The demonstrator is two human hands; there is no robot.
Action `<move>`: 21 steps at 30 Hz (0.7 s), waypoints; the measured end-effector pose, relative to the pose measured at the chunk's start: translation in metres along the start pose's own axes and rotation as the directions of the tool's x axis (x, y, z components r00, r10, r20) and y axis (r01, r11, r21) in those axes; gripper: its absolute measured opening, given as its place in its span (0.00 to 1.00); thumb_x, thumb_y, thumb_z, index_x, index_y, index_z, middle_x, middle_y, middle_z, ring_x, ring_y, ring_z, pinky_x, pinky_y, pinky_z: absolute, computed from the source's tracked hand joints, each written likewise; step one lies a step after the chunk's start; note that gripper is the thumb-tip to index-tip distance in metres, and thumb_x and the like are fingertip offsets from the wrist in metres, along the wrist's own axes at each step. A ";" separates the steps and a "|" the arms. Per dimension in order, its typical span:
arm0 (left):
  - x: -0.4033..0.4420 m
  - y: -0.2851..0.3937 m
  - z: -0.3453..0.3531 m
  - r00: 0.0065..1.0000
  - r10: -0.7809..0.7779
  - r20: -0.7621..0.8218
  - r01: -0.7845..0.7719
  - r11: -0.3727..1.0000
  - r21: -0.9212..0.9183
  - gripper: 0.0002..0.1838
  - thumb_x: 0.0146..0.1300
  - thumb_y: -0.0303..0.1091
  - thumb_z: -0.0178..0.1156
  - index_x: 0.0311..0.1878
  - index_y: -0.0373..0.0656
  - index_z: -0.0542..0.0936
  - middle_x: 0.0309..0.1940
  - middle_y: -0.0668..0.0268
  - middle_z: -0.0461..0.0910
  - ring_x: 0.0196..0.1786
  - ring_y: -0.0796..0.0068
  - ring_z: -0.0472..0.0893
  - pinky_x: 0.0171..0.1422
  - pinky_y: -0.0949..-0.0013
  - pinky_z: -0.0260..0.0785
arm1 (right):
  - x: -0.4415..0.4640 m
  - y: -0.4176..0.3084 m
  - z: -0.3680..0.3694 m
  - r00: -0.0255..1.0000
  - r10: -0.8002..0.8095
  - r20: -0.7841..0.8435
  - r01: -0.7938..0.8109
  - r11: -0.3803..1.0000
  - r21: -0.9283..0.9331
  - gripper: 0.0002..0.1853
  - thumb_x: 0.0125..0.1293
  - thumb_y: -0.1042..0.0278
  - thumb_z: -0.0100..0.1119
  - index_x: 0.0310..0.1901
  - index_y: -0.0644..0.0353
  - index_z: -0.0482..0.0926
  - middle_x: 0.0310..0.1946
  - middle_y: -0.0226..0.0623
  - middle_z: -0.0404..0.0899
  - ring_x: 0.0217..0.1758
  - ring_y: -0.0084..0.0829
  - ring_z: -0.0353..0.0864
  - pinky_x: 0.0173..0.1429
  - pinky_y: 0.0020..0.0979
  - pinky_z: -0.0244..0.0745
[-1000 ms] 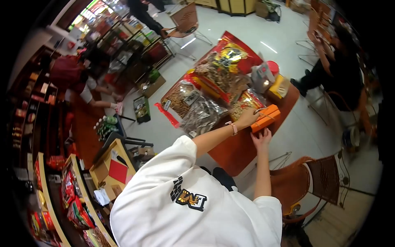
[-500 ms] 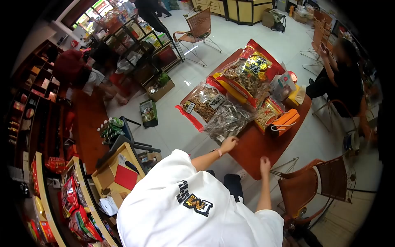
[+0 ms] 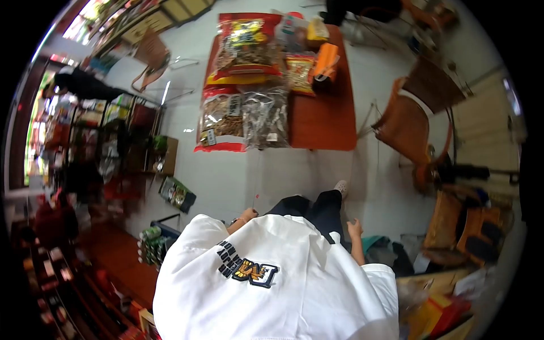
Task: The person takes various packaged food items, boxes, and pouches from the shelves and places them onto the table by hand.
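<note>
My left hand (image 3: 247, 215) hangs low beside my dark trousers, a band around its wrist. Its fingers are loosely bent, and I see nothing in them. On the other side, my right hand (image 3: 355, 228) hangs free with thumb and fingers apart, holding nothing. Both are away from the reddish-brown table (image 3: 323, 124). Nearest on its front edge are a clear bag of dark dried goods (image 3: 265, 116) and a red-edged bag of brown strips (image 3: 221, 116). Behind them lies a large red-and-yellow bag (image 3: 243, 45). A smaller snack bag (image 3: 300, 73) sits beside an orange item (image 3: 326, 61).
A wicker chair (image 3: 413, 113) stands right of the table, another chair (image 3: 152, 54) to the left. A green package (image 3: 177, 194) and a cardboard box (image 3: 168, 156) are on the floor at left. Bottles (image 3: 150, 246) cluster at lower left. Other people are at the edges.
Both hands have come away from the table to beside my body. My view has turned, so the table now sits straight ahead and farther off. The bags remain on it.
</note>
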State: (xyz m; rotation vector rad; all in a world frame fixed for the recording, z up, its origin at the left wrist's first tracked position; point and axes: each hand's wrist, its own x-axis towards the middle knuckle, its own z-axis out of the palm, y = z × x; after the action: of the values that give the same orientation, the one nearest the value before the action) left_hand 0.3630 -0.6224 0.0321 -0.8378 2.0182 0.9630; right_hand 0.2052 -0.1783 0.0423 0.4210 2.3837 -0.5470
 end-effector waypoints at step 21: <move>0.074 0.400 0.132 0.746 0.518 0.417 -0.632 0.749 0.200 0.15 0.55 0.34 0.47 0.41 0.36 0.77 0.25 0.60 0.80 0.27 0.75 0.79 0.32 0.75 0.70 | -0.119 0.201 0.067 0.546 0.808 -0.222 -0.440 0.501 0.745 0.17 0.49 0.59 0.54 0.41 0.56 0.76 0.38 0.44 0.76 0.45 0.45 0.72 0.49 0.40 0.66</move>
State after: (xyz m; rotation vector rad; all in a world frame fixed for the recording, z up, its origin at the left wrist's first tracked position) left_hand 0.0532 -0.3285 0.0517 0.1789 2.0766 0.9685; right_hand 0.4138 -0.0559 0.0184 1.9752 2.1768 -0.9048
